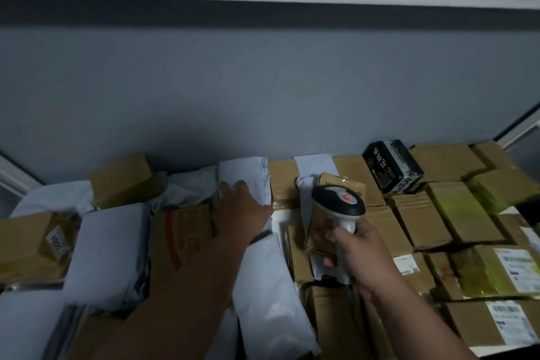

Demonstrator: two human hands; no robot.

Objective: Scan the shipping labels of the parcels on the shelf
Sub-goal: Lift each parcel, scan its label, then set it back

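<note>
The right hand (361, 254) is gripping a white and black scanner (340, 207) by its upright handle, head pointing away toward the brown parcels (420, 213). The left hand (242, 204) is lying flat, fingers straight, on a white mailer bag (244, 172) standing at the shelf's back.

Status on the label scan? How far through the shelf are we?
Done: nothing visibly confirms a finished scan; no marks show on the parcels.
In hand: the right hand grips the barcode scanner, its head over a small brown box, while the left hand rests on a white mailer bag.
Left: likely most of the shelf, including the labelled boxes at right and the black box.
</note>
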